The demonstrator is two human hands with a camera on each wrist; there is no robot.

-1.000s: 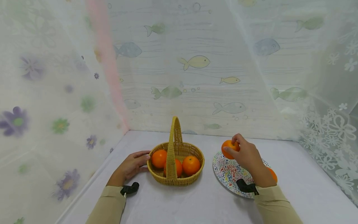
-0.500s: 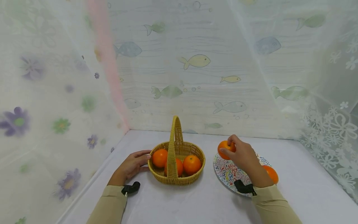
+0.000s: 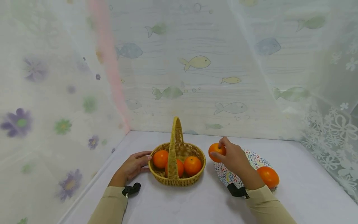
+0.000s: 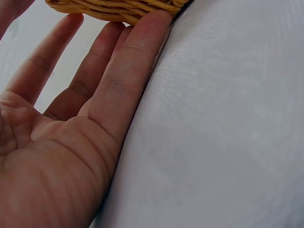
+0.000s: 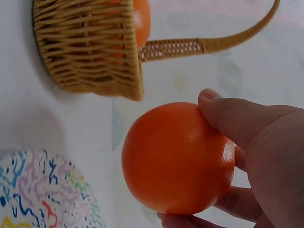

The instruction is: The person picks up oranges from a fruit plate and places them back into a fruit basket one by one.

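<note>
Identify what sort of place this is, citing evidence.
Probably a filming booth: a fish-printed curtain hangs behind the white tabletop, a flower-printed curtain hangs at left, and black wrist cameras are worn.

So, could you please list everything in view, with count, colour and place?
Table: one, white, across the bottom
Basket: one, yellowish, on the table
Plate: one, white with coloured squiggles, right of the basket
Basket oranges: three, orange, inside the basket
Plate orange: one, orange, on the plate
Held orange: one, orange, in the right hand
Back curtain: one, whitish, fish print, behind the table
Left curtain: one, whitish, flower print, on the left
Pink band: one, pink, between these curtains
Lace flowers: many, white, far right
Wrist cameras: two, black, one per wrist
Sleeves: two, beige, one per arm
Left hand: one, bare, touching the basket
Right hand: one, bare, holding an orange
</note>
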